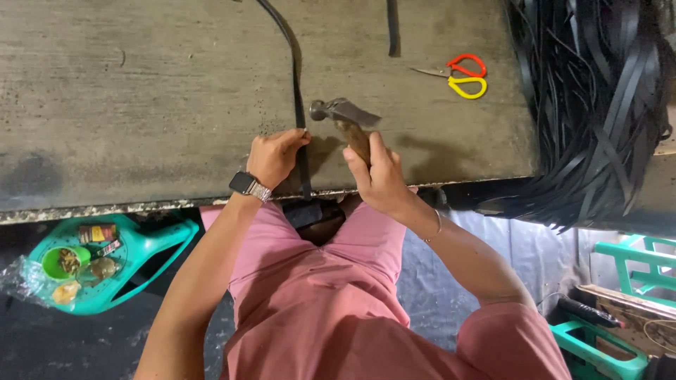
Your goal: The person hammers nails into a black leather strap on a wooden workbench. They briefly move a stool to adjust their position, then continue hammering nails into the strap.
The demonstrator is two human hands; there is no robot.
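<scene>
Black strap (301, 134) pinned flat on worn table (141, 105) near its front edge under closed left hand (274, 156), hammer (348, 119) gripped by right hand (380, 176) just beside, scissors (465, 76) well apart; likely risk: struck fingertips, given head so close to pinning fingers.

The right hand (380, 176) hides most of the hammer (345, 116) handle; the black strap (296, 84) runs off the top edge.
</scene>
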